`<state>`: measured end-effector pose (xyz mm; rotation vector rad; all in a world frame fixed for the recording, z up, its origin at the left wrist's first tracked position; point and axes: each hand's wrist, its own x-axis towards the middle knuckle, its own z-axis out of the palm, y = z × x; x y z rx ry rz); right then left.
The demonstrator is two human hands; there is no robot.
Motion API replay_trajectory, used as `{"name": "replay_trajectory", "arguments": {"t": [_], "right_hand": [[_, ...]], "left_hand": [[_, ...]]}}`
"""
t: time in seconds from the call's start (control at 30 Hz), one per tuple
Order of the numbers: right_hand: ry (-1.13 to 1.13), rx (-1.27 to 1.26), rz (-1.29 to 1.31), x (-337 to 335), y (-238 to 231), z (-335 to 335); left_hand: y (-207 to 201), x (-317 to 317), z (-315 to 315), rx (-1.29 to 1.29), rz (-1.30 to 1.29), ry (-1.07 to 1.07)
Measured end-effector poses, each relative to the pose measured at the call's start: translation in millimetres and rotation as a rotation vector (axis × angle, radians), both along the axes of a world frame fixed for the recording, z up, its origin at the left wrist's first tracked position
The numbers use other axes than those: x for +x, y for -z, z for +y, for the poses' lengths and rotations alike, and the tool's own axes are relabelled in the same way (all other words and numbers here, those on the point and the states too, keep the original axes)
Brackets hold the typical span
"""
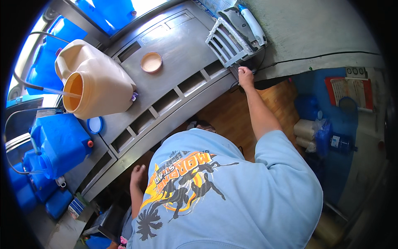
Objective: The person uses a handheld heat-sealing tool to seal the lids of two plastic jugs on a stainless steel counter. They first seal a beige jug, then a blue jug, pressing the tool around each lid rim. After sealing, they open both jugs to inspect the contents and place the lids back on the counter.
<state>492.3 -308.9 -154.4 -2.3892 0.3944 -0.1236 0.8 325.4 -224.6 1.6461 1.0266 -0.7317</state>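
Note:
At the counter's far right end, my right hand (246,78) is closed on a narrow dark-grey piece (234,71) at the counter's front edge. Just above it stands a white slatted rack (228,45), and I cannot tell whether the grey piece belongs to it. A white-and-blue handheld device (253,25) leans behind the rack. Lower left, my left hand (137,173) hangs off the counter's front edge, fingers curled with nothing visible in them. Nearer the left side, a large cream jug (110,81) stands uncapped on the counter, a clear hose (62,92) entering its mouth.
The steel counter (184,43) has rectangular slots along its front. On it sit a round pinkish-topped container (151,62) and a blue-and-white cap (95,125). Blue jugs (62,143) crowd the left. A black cable (311,57) runs along the wall; wrapped goods (306,133) stand right.

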Motion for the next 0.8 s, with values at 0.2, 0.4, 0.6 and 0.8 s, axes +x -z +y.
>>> {"name": "replay_trajectory", "arguments": {"t": [0.2, 0.4, 0.6, 0.8], "right_hand": [[-0.087, -0.456, 0.369, 46.9, 0.4, -46.2], [-0.255, -0.71, 0.67, 99.2, 28.5, -66.2], [-0.166, -0.726, 0.487, 90.4, 29.9, -64.5], [-0.244, -0.737, 0.458, 87.5, 40.9, -71.4]], "left_hand": [[-63.6, 116.7, 1.5, 0.333, -0.235, 0.072], [-100.6, 131.3, -22.9, 0.407, -0.212, 0.022], [-86.3, 65.5, -77.1, 0.281, 0.016, -0.071], [-73.2, 8.8, -106.0, 0.223, 0.2, -0.083]]}}
